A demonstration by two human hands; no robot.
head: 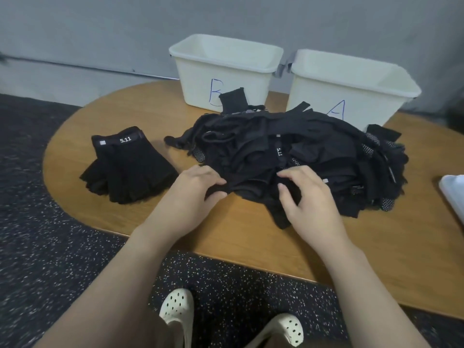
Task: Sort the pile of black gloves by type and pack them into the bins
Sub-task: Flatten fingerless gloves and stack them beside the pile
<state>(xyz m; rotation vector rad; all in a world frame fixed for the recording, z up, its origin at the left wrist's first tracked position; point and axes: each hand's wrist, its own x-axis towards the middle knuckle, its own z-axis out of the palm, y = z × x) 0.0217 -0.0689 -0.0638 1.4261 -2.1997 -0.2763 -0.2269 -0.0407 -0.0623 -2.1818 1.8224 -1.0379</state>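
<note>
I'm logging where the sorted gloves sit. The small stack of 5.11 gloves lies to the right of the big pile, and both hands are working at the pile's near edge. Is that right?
Not quite. The head view shows the small stack of 5.11 gloves lying to the left of the big pile, not the right. The rest holds: the left hand and right hand are both at the pile's near edge.

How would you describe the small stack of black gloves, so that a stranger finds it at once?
Start at the oval wooden table with two white plastic bins at its far edge. The small neat stack of black fingerless gloves lies near its left end, apart from the big loose pile of black gloves. Its top cuff reads 5.11.
</note>
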